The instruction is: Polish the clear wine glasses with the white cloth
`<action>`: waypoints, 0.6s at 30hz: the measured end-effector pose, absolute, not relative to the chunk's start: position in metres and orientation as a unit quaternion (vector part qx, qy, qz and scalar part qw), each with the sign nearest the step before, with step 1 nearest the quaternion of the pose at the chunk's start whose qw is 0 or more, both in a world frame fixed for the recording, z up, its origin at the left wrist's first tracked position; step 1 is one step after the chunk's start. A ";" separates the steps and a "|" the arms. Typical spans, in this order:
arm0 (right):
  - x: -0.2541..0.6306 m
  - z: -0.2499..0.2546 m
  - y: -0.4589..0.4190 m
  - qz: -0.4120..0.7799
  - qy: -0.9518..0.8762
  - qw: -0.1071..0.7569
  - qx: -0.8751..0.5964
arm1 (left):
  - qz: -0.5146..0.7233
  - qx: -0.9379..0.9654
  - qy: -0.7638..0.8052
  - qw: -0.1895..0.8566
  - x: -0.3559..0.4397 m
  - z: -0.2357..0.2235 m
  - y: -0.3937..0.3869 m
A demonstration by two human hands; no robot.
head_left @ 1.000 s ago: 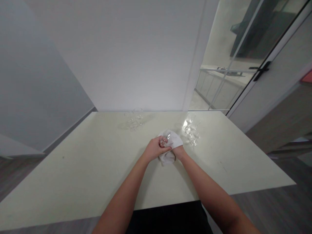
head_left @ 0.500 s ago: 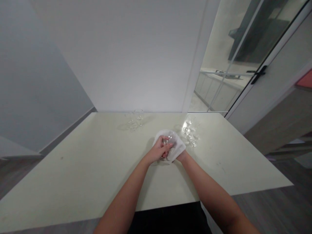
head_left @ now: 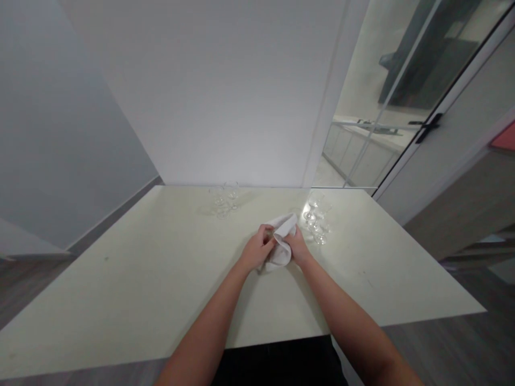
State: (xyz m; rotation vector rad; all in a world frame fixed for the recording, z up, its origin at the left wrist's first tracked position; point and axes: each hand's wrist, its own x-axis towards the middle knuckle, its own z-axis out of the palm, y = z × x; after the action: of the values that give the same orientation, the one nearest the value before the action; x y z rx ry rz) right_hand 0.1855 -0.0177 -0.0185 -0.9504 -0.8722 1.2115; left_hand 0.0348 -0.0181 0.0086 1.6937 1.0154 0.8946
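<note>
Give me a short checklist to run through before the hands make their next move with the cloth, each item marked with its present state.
1. Left hand grips the white cloth: ok.
2. Right hand grips the cloth from the other side: ok.
3. A glass sits inside the cloth: cannot tell, the cloth and fingers cover whatever is there.
4. Glasses on the right stand apart from the right hand: ok, close but not touching.
5. Glasses at the back stand well away from both hands: ok.
6. Table bare beneath the hands for setting something down: ok.
</note>
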 end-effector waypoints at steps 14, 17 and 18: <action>0.191 -0.012 -0.018 0.566 -0.311 0.659 -0.386 | 0.347 0.637 0.428 0.540 0.049 0.006 -0.020; 0.192 -0.014 -0.017 0.580 -0.313 0.642 -0.391 | 0.316 0.628 0.406 0.583 0.049 0.004 -0.022; 0.194 -0.014 -0.018 0.603 -0.324 0.618 -0.387 | 0.286 0.607 0.382 0.635 0.048 0.004 -0.023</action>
State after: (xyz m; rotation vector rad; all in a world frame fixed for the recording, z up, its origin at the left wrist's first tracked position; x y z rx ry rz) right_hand 0.1941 -0.0178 -0.0139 -0.8898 -0.7466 1.3888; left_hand 0.0476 -0.0228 0.0038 1.3882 0.8741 0.6547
